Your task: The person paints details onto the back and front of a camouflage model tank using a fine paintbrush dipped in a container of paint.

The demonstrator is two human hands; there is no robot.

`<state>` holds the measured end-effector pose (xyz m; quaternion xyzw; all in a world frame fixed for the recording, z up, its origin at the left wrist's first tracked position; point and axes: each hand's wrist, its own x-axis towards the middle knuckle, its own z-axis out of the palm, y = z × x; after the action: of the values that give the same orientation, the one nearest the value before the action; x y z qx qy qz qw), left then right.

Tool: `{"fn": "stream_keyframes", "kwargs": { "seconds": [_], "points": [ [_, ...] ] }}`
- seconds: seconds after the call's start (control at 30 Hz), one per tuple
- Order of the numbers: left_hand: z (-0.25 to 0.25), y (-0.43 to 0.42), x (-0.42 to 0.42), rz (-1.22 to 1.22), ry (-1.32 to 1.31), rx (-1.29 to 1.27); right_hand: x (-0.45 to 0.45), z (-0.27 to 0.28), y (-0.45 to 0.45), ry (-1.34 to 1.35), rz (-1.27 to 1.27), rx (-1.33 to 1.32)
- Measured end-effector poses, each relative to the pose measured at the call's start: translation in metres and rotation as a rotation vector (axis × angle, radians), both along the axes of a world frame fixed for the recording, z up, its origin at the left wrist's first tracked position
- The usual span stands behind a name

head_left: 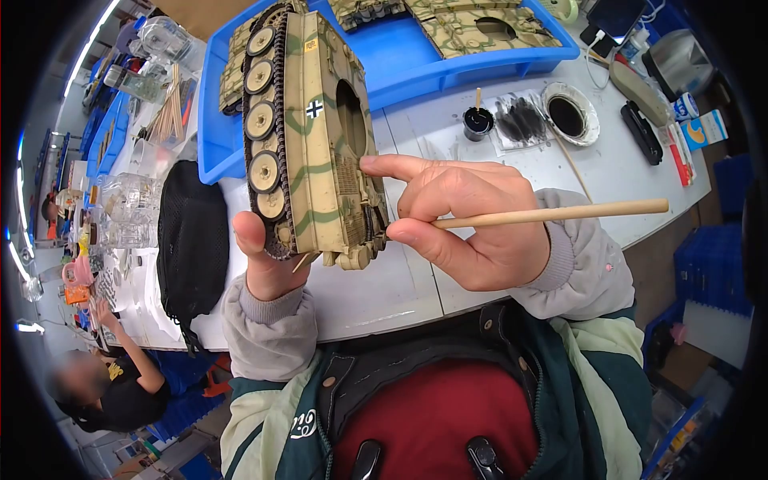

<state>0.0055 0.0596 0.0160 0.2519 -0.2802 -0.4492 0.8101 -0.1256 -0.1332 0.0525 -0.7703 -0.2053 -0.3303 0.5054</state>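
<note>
My left hand point(268, 260) holds up a model tank hull point(320, 160) in sand and green camouflage, its thumb at the lower end of the track. The hull is tilted on end, with road wheels point(260, 120) and a dark track along its left side and a round opening in its top. In my right hand point(472, 220) a round wooden stick point(592, 210) is pinched between thumb and fingers; its working end is hidden. The right index fingertip touches or nearly touches the hull beside the opening.
Behind the hull stands a blue tray point(472, 76) with more camouflaged tank parts point(480, 28). To the right are a small cup of black paint point(478, 124), a black-smeared sheet point(518, 120) and a dish of dark liquid point(568, 116). A black pouch point(192, 240) lies left; another person point(120, 384) sits beyond.
</note>
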Motion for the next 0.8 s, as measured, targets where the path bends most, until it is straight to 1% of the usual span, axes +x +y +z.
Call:
{"fn": "stream_keyframes", "kwargs": {
  "seconds": [0.17, 0.47, 0.67, 0.73, 0.8],
  "points": [
    [-0.0011, 0.0023, -0.0009, 0.053, 0.01, 0.038, 0.0004, 0.0003, -0.0006, -0.012, 0.008, -0.005],
    [0.0004, 0.001, -0.0004, -0.01, 0.041, -0.005, 0.0001, -0.0005, -0.0002, -0.005, 0.009, 0.017],
    [0.0009, -0.0002, -0.0003, 0.025, 0.019, 0.028, 0.0003, -0.0015, 0.0, 0.002, 0.012, 0.009],
    [0.0021, -0.0007, -0.0007, 0.03, 0.021, 0.033, 0.001, -0.004, 0.0009, -0.014, -0.081, -0.014],
    [0.0024, -0.0006, -0.0009, 0.035, 0.023, 0.038, 0.0012, -0.0046, 0.0006, -0.018, -0.08, -0.016]
  ]
}}
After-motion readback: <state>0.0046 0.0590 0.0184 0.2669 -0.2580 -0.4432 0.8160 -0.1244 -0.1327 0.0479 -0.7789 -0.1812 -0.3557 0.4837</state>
